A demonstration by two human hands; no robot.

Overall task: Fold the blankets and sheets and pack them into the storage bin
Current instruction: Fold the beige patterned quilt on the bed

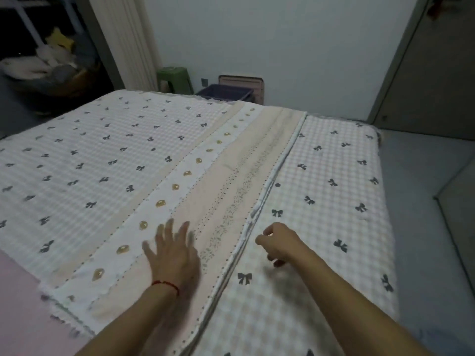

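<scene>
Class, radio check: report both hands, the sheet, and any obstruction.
Left hand open, flat on striped sheet. Right hand curled beside its edge, grip unclear. Sheet spread on bed, not packed. Dark bin beyond bed. Nothing blocking.

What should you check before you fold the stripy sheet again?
1. Stripy sheet lying flat on the bed: ok.
2. Left hand spread flat on it, fingers straight: ok.
3. Right hand holding the sheet's edge: cannot tell, fingers curled just beside the edge.
4. Long edge straight: ok, slightly rippled near the hands.
5. Storage bin ready past the bed: cannot tell, only the rim shows.
</scene>
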